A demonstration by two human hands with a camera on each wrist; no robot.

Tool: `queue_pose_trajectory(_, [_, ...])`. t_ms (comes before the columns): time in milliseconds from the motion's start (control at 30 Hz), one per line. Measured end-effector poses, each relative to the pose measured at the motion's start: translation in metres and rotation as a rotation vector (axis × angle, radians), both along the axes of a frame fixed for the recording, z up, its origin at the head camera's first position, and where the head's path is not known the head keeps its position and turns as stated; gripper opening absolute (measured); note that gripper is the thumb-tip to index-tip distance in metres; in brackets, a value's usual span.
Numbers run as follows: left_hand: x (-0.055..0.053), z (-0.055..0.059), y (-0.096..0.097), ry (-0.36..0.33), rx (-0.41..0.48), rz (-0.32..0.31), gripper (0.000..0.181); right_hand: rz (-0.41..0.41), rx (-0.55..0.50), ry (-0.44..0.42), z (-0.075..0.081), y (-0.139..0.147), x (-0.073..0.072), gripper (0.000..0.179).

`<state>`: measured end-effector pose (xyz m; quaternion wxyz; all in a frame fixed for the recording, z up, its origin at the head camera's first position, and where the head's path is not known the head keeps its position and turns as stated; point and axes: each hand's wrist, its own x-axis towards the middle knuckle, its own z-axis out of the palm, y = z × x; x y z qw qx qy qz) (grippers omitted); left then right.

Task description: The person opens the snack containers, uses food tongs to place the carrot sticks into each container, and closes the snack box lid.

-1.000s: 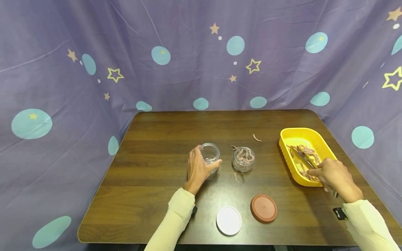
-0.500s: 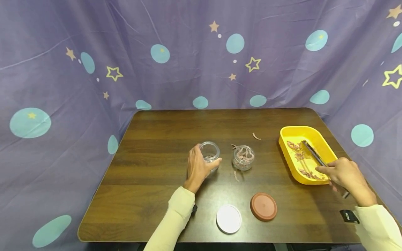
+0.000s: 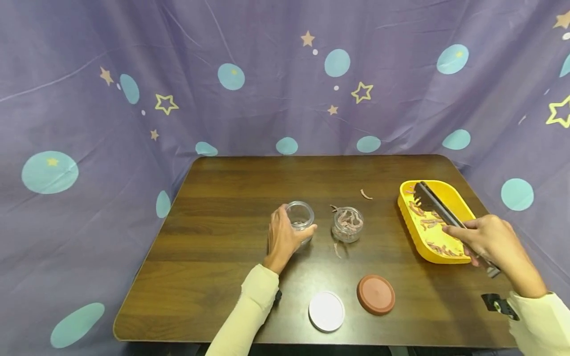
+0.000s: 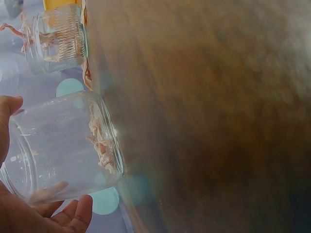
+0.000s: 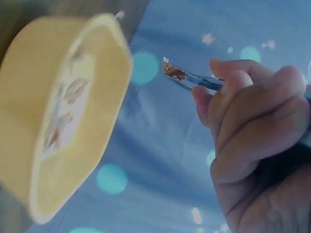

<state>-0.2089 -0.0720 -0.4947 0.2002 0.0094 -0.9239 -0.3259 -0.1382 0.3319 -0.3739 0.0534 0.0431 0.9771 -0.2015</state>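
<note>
Head view, left hand [image 3: 283, 241]: grip clamped round the tall jar [image 3: 299, 212], thumb on one side, fingers on the other.
Tall jar: upright on the desk [image 3: 213, 277]; the left wrist view shows a few strips [image 4: 101, 145] along its bottom.
White lid [image 3: 327, 311]: flat near the desk's front edge.
Short jar [image 3: 345, 237]: upright, just right of the tall jar and apart from it, packed with pinkish strips; others lie beside it on the wood.
Brown lid [image 3: 376, 295]: flat, just right of the white one.
Tray [image 3: 456, 207]: yellow, at the desk's right side, strips scattered over its floor.
Tongs [image 3: 447, 212]: slanted above the tray, a brown piece at the tips in the right wrist view.
Right hand [image 3: 493, 243]: grip clamped on the tongs, by the tray's near right corner.
</note>
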Motion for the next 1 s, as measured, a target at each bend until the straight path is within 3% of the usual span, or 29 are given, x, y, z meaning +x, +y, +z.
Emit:
queue_pose_trajectory(167, [-0.002,0.001,-0.003,0.006,-0.005,0.008,0.097,0.065,-0.064,0.042,0.009,-0.032,-0.008,0.061])
queue_pose_trajectory(500, [0.0,0.002,-0.003,0.005,0.003,0.003,0.095,0.163,-0.266,-0.037,0.024,-0.108,-0.024,0.053])
queue_pose_trajectory(700, [0.002,0.0,-0.003,-0.002,0.007,0.0,0.096,0.245,-0.303,-0.069,0.025,-0.153,-0.03,0.031])
queue_pose_trajectory(1000, [0.003,0.001,-0.003,0.002,-0.004,0.002,0.095,0.347,-0.269,-0.036,0.019,-0.186,-0.032,0.03])
